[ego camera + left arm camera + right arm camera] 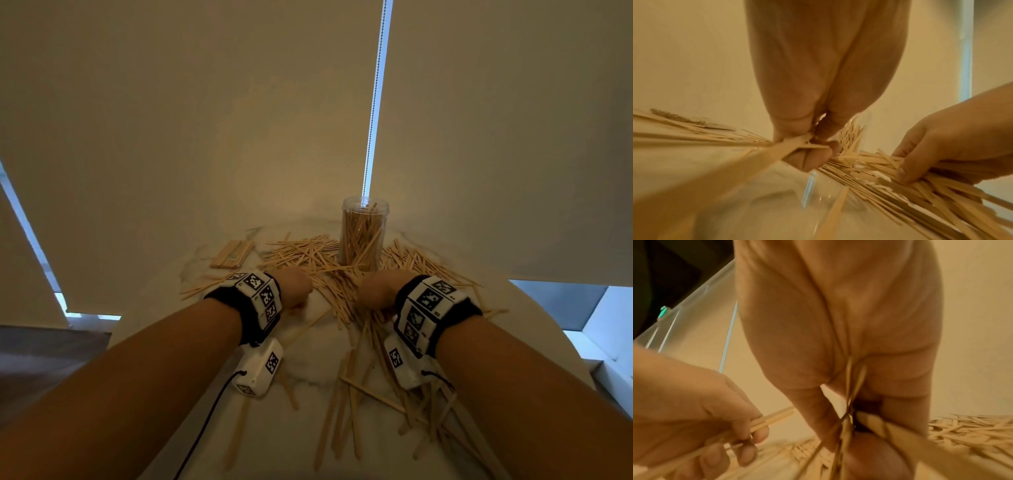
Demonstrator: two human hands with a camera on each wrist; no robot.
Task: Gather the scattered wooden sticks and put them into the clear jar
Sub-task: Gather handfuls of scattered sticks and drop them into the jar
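Observation:
Wooden sticks (318, 270) lie scattered over a white marble table (308, 359), thick around a tall clear jar (363, 236) that stands upright at the back and holds several sticks. My left hand (297, 287) is low over the pile left of the jar; its fingers (813, 159) curl round a few sticks (777, 151). My right hand (375, 291), just right of it, grips a bundle of sticks (900, 434) in a curled fist. In the left wrist view the right hand (941, 146) holds a thick bunch (890, 183).
A flat wooden block or stick pack (233, 254) lies at the back left of the table. More sticks (376, 404) spread over the near right part. Roller blinds (205, 120) with a bead chain (375, 102) hang right behind the jar.

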